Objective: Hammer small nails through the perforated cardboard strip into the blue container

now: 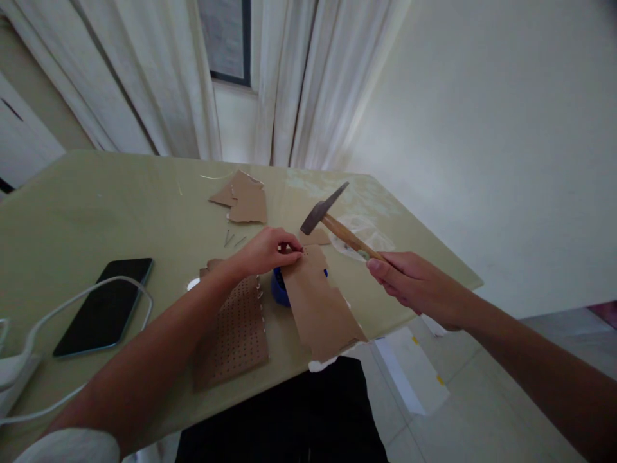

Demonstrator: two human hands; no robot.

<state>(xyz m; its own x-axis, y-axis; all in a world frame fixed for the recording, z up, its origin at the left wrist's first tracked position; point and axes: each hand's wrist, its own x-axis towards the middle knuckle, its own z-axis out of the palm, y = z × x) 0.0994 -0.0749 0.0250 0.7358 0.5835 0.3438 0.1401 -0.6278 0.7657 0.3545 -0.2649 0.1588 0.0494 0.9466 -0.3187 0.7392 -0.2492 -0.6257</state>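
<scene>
My right hand [409, 283] is wrapped round the wooden handle of a hammer [354, 238], its metal head raised over the table. My left hand [272, 251] is closed in a pinch at the far end of a torn cardboard piece [321, 308]; what lies between the fingertips is too small to make out. A few small holes show in the cardboard beside those fingertips. Under the cardboard sits a blue round container [279, 288], mostly covered. Beneath my left forearm lies a second cardboard piece [238, 331], dotted with rows of holes.
Several nails [228, 238] lie beyond my left wrist, near torn cardboard scraps [248, 199]. A clear plastic bag [366, 233] rests behind the hammer. On the left are a black tablet [106, 308] and a white cable [53, 312]. A white wall borders the right.
</scene>
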